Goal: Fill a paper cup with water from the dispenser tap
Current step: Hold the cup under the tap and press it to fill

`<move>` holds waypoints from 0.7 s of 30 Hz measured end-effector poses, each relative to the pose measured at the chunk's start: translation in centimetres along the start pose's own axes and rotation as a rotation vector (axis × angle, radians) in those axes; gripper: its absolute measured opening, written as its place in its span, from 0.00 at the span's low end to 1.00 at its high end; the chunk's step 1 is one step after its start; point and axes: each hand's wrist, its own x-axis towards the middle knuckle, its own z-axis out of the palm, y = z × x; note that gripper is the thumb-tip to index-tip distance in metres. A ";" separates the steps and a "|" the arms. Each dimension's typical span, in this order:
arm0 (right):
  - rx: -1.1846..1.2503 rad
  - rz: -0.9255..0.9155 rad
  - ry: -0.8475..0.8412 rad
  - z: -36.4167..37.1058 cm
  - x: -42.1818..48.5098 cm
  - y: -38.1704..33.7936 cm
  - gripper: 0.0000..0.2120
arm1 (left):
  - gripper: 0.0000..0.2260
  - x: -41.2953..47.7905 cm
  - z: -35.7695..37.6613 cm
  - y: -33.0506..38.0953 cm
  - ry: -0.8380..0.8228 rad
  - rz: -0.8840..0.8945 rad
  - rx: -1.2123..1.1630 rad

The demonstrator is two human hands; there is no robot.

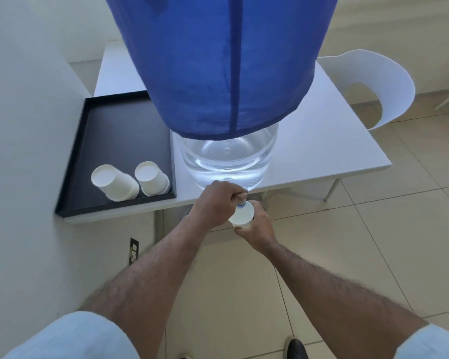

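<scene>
A big clear water jug point(228, 156) under a blue fabric cover point(218, 60) stands at the front edge of a white table point(335, 141). Its small tap point(242, 201) juts out past the edge. My left hand point(214, 203) is closed over the tap's top. My right hand point(259, 226) holds a white paper cup point(241, 216) directly beneath the tap, off the table's edge. The cup's inside looks white; I cannot tell how much water it holds.
A black tray point(88, 141) on the table's left holds two upside-down stacks of white paper cups point(114, 182), point(151, 177). A wall point(24, 125) runs along the left. A white chair point(384, 81) stands at the right. Tiled floor point(373, 229) lies below.
</scene>
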 end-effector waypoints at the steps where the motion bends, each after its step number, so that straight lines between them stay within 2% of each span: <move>1: 0.010 0.005 0.000 0.1 0.0 0.0 0.27 | 0.10 0.0 0.1 -0.1 0.006 0.000 -0.012; 4: 0.026 0.026 -0.004 0.2 0.3 0.0 0.27 | 0.11 0.1 0.0 0.2 0.011 -0.012 -0.038; 9: 0.018 0.021 0.025 0.8 0.2 0.8 0.28 | 0.11 0.8 0.0 0.6 -0.076 -0.106 -0.091; 21: 0.023 -0.002 0.061 0.5 1.1 1.7 0.29 | 0.09 1.5 0.0 0.5 -0.041 -0.168 -0.124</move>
